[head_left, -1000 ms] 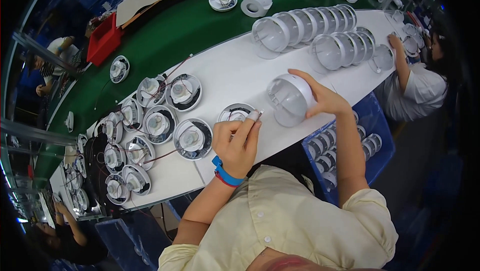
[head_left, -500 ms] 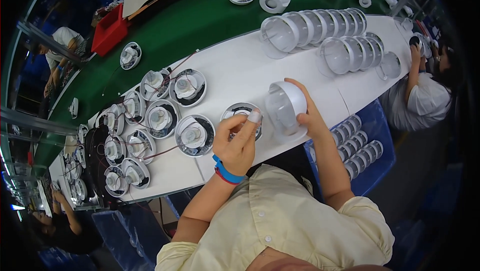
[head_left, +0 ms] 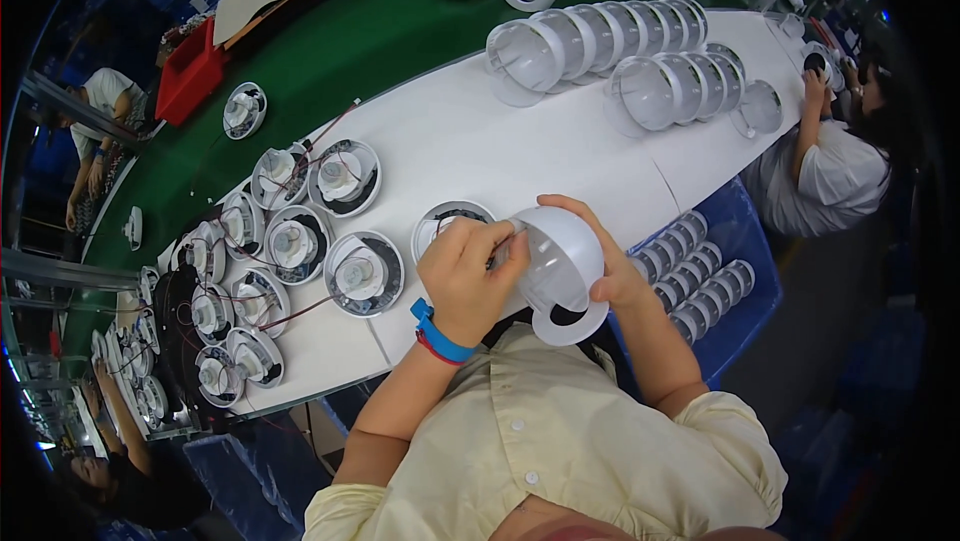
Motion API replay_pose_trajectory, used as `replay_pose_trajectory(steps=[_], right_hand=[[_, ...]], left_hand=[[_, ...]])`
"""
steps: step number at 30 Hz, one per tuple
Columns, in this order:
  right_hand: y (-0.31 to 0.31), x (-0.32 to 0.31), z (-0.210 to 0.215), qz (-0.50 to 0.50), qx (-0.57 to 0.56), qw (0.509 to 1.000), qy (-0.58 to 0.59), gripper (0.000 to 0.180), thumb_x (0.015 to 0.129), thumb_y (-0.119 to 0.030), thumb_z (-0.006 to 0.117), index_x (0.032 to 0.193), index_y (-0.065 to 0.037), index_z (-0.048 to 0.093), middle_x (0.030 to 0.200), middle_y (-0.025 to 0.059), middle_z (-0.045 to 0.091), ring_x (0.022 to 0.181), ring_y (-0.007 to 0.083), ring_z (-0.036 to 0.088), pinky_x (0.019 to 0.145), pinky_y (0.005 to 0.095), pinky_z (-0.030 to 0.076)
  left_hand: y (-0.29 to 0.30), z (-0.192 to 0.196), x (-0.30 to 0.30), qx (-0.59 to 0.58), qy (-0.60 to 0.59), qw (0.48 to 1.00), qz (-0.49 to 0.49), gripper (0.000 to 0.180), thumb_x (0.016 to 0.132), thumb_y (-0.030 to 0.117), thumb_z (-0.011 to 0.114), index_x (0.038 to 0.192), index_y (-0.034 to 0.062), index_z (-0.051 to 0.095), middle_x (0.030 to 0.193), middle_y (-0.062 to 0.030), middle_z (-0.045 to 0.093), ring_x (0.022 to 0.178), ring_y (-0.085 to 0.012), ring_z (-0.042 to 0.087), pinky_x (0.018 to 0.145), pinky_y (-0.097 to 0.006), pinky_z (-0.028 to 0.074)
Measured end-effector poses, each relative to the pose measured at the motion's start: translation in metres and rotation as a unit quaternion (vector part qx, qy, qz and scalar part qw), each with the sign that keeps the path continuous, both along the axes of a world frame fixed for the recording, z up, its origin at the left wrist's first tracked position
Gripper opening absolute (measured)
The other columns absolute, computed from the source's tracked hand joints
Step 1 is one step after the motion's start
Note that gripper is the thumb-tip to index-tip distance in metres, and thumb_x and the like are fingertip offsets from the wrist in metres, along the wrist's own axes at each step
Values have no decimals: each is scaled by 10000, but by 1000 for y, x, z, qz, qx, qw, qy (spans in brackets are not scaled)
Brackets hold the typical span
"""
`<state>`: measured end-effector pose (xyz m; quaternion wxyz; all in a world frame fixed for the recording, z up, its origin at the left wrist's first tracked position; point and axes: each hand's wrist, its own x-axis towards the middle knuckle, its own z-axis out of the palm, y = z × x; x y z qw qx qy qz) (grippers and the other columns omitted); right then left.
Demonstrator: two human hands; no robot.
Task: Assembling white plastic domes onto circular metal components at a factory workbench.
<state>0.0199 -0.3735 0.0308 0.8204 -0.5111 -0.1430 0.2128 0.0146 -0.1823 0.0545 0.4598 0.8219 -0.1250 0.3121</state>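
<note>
A white, hollow dome-shaped housing [head_left: 568, 251] with a ring-like lower part is tilted in my right hand [head_left: 612, 266]. The fingers wrap its far side and the thumb presses the outer wall. At the housing's left rim is my left hand [head_left: 468, 276], wearing a blue wristband. Its thumb and fingers are pinched together; what they grip is too small to name, though a thin dark line shows beside them. Just behind the left hand, a round white base unit [head_left: 445, 216] lies on the white table, partly hidden by the fingers.
Several round units with wires [head_left: 340, 176] crowd the table's left side. Rows of nested clear-and-white housings [head_left: 600, 36] lie at the back right. A blue bin [head_left: 755, 291] holds more white parts below the table edge. A red tray [head_left: 190, 71] sits far left. Other people work nearby.
The housing has come lower and nearer to me, and tilted toward my left hand. My left hand has moved from above the base unit to the housing's rim. The view has shifted slightly.
</note>
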Motion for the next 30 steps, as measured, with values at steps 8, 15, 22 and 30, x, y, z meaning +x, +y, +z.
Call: replay_pose_trajectory(steps=[8, 15, 22, 30], right_hand=[[1, 3, 0, -3, -54, 998, -44, 1123, 584, -453, 865, 1482, -54, 323, 1348, 109, 486, 1267, 225, 473, 1060, 342, 357], [4, 4, 4, 9, -63, 997, -51, 1095, 597, -426, 866, 1480, -64, 329, 1328, 99, 493, 1248, 220, 477, 1058, 342, 354], [-7, 0, 19, 0, -256, 955, -149, 1152, 517, -456, 907, 1448, -24, 382, 1372, 123, 461, 1286, 244, 450, 1081, 356, 335], [0, 7, 4, -121, -279, 941, -145, 1110, 550, -396, 896, 1463, -48, 369, 1339, 126, 490, 1248, 244, 481, 1061, 358, 362]], left_hand=[[4, 7, -1, 95, -24, 995, 11, 182, 689, 71, 786, 833, 95, 677, 712, -8, 563, 615, -200, 546, 581, -338, 415], [2, -5, -4, 84, -31, 996, 4, 206, 647, -10, 775, 803, 79, 675, 735, -46, 590, 689, -244, 564, 597, -352, 422], [39, -2, -30, -23, 7, 999, 30, 256, 685, 55, 804, 883, 53, 641, 887, -83, 606, 868, -266, 588, 736, -371, 469], [79, -40, -79, 29, 156, 983, 94, 154, 922, -14, 550, 1047, -38, 637, 1135, -196, 645, 969, -339, 651, 800, -368, 542]])
